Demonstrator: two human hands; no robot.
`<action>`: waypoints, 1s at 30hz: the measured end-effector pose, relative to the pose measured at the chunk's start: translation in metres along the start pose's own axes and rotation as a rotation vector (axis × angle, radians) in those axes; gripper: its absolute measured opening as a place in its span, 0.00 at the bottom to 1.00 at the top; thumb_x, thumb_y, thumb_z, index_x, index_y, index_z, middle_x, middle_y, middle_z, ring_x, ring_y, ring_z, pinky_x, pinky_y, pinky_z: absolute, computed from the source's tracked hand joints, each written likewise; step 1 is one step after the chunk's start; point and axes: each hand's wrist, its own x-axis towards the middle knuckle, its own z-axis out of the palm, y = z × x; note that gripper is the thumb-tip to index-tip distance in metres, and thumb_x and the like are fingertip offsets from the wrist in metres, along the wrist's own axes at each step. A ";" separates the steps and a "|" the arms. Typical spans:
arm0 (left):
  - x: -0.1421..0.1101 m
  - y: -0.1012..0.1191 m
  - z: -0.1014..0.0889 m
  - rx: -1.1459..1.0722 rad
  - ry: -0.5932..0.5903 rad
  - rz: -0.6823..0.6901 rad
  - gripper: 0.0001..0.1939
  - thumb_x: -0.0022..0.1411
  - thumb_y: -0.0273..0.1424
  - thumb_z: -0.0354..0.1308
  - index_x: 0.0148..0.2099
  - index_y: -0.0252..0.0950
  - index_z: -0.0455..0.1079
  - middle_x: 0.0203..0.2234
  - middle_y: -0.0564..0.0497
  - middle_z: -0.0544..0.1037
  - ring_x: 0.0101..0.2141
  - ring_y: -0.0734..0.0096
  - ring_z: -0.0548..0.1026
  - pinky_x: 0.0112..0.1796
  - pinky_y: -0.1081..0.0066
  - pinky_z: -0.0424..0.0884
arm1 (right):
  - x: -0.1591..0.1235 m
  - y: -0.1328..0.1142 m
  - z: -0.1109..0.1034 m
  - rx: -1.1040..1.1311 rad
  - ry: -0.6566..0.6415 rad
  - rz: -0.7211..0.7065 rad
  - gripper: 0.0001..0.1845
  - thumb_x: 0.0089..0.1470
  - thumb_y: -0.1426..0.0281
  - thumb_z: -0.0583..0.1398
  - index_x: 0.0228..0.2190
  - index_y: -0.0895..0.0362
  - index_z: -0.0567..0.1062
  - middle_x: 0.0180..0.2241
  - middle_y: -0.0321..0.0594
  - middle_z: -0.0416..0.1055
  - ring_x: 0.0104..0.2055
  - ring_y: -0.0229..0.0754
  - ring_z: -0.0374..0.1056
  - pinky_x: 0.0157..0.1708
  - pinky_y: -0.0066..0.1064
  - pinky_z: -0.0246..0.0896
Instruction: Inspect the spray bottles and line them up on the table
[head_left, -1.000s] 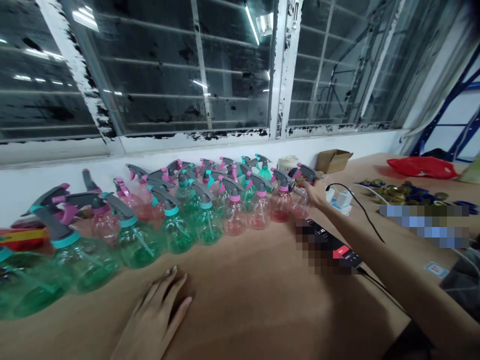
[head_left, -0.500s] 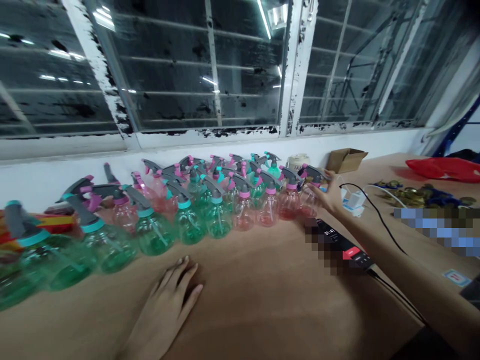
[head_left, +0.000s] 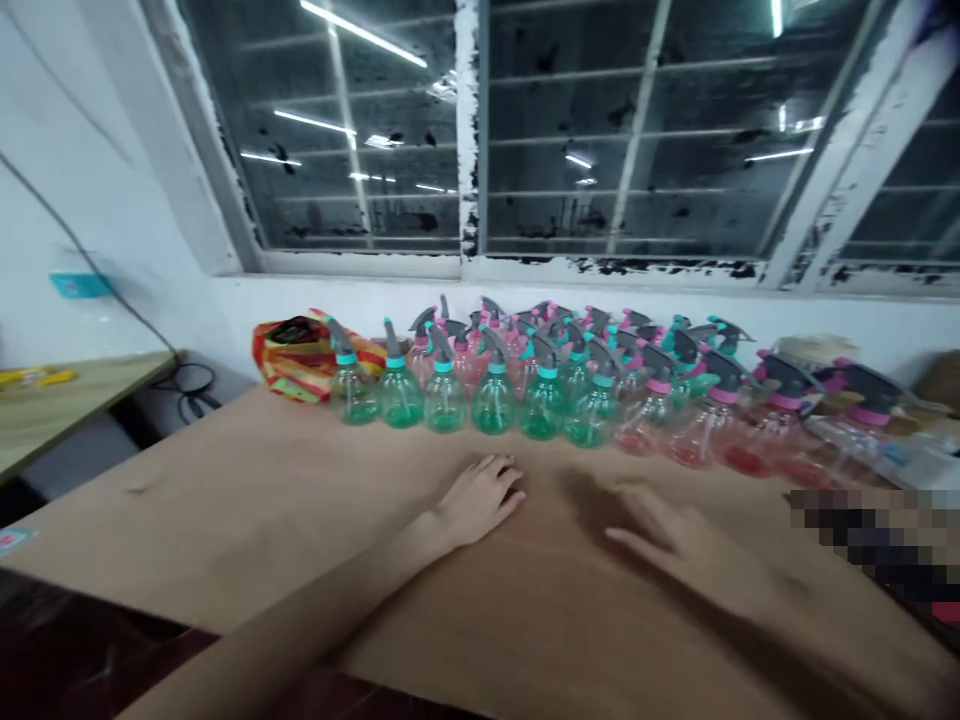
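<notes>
Several green spray bottles [head_left: 495, 400] and pink spray bottles [head_left: 705, 435] with grey triggers stand in rows along the wall at the back of a brown table [head_left: 247, 500]. My left hand [head_left: 480, 497] lies flat on the table in front of the green bottles, fingers stretched out and holding nothing. My right hand [head_left: 675, 550] hovers low over the table to the right, blurred by motion, with fingers extended and nothing in them. Neither hand touches a bottle.
A red and yellow bag [head_left: 296, 357] sits at the left end of the bottle rows. A lower table [head_left: 67, 400] stands at far left with a black cable [head_left: 191, 385] beside it. A window [head_left: 600, 150] runs above the bottles.
The view has swung left. My right hand has come away from the pink bottle at the right end and now hangs over the table in front of me. My left hand stays flat.
</notes>
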 end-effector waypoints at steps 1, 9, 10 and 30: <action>-0.010 -0.007 -0.003 -0.004 0.011 -0.018 0.15 0.68 0.35 0.47 0.51 0.36 0.67 0.51 0.46 0.70 0.53 0.63 0.65 0.53 0.65 0.60 | 0.005 -0.022 0.012 0.023 -0.086 -0.070 0.27 0.54 0.50 0.52 0.52 0.48 0.66 0.58 0.41 0.62 0.58 0.52 0.59 0.58 0.48 0.54; -0.089 -0.112 -0.050 0.063 0.255 -0.428 0.10 0.62 0.28 0.51 0.44 0.36 0.69 0.44 0.44 0.72 0.45 0.60 0.71 0.49 0.62 0.63 | 0.048 -0.089 0.086 0.060 -0.160 -0.277 0.37 0.55 0.47 0.49 0.57 0.58 0.62 0.64 0.45 0.48 0.65 0.51 0.43 0.62 0.48 0.42; -0.090 -0.128 -0.057 0.078 0.307 -0.515 0.10 0.62 0.28 0.50 0.45 0.36 0.68 0.43 0.44 0.72 0.44 0.59 0.72 0.46 0.62 0.65 | 0.050 -0.090 0.092 0.062 -0.140 -0.283 0.37 0.55 0.47 0.49 0.57 0.58 0.62 0.63 0.46 0.50 0.65 0.51 0.43 0.62 0.49 0.42; -0.021 -0.184 -0.103 0.120 0.564 -1.006 0.27 0.54 0.45 0.59 0.46 0.28 0.61 0.47 0.31 0.67 0.50 0.42 0.64 0.44 0.55 0.63 | 0.035 -0.069 0.080 -0.002 -0.098 -0.201 0.34 0.58 0.50 0.47 0.58 0.57 0.61 0.63 0.46 0.48 0.65 0.50 0.44 0.62 0.49 0.40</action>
